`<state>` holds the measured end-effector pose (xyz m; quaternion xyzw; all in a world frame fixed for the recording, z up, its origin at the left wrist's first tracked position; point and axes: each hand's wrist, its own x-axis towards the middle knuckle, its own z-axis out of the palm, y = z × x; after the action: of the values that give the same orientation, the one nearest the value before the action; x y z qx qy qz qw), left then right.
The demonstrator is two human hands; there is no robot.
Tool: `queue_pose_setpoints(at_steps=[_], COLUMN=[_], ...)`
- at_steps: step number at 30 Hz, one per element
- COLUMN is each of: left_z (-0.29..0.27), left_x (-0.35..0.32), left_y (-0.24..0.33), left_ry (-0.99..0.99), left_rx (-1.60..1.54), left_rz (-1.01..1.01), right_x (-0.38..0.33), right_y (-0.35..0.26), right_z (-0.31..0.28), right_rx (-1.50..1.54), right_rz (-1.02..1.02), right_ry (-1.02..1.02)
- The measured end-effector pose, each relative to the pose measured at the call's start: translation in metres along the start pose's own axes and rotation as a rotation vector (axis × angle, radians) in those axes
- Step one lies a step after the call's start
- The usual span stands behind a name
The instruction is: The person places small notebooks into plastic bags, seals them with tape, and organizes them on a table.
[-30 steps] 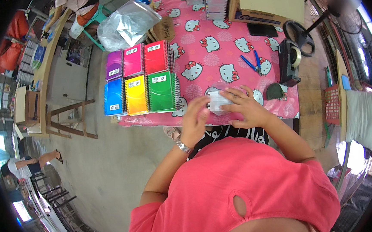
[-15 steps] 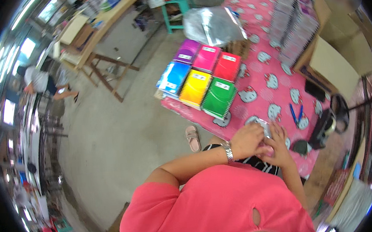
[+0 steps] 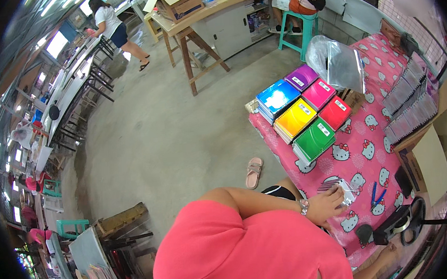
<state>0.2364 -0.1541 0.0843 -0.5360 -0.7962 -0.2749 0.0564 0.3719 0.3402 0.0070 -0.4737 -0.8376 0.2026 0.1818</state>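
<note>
My left hand (image 3: 325, 205), with a watch at the wrist, rests on a small clear-wrapped spiral pad (image 3: 342, 189) and grips its near edge. The pad lies on a table with a pink cat-print cloth (image 3: 362, 153). My right arm (image 3: 389, 253) shows only as a strip of skin at the lower right, below a black tape dispenser (image 3: 400, 223); its fingers are hidden. Two blue pens (image 3: 377, 197) lie just right of the pad. My pink shirt fills the lower middle.
Stacks of coloured spiral notebooks (image 3: 304, 114) cover the table's far left end, a clear plastic bag (image 3: 338, 65) behind them. Rows of grey packs (image 3: 410, 98) and cardboard (image 3: 428, 162) lie right. A sandal (image 3: 254, 172) is on the concrete floor. A wooden table (image 3: 199, 19) and people stand beyond.
The view has swung left and up, showing more of the floor and room. Both hands were on the pad before; now only my left hand is on it.
</note>
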Motion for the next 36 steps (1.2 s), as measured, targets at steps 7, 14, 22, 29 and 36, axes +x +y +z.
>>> queue_pose_setpoints(at_steps=[7, 14, 22, 29, 36], left_z=[0.012, 0.016, 0.016, 0.006, 0.004], left_x=[0.001, 0.001, 0.002, -0.002, -0.001], left_y=[0.000, 0.000, -0.002, 0.001, 0.000], left_ry=[0.086, 0.109, 0.047, 0.002, 0.102], left_rx=[0.014, 0.021, -0.013, -0.096, -0.149], left_rz=[-0.046, -0.073, -0.066, -0.102, -0.098], right_x=[-0.014, -0.046, -0.080, -0.108, -0.184], right_y=[0.014, 0.017, 0.048, -0.083, -0.290], right_z=[0.019, 0.016, 0.022, 0.026, 0.005], right_rx=[0.166, 0.462, 0.992, 1.540, 0.732], right_rz=[0.150, 0.314, 0.659, 0.376, -0.311], right_ry=[-0.112, -0.105, -0.216, -0.838, -0.987])
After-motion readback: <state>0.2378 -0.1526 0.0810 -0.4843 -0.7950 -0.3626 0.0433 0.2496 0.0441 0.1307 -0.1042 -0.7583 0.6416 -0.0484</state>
